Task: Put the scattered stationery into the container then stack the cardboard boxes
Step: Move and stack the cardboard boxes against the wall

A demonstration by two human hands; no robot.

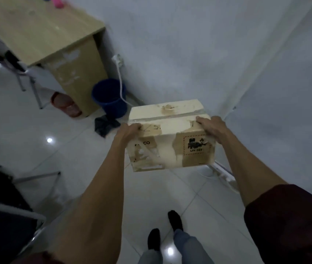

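Both hands grip one taped cardboard box (170, 136) by its upper near corners, left hand (129, 131) on the left, right hand (211, 128) on the right, fingers curled over the edges. The box hangs above the tiled floor (71, 155), near a blue bucket (110, 98) beside a wooden desk (37, 29).

The cardboard box (170, 138) is in the middle of the frame, with the left hand (127, 133) on its left end and the right hand (211, 128) on its right end. The worktop (37, 29) is at the upper left. A bucket (109, 100) stands on the floor (65, 149) between them.
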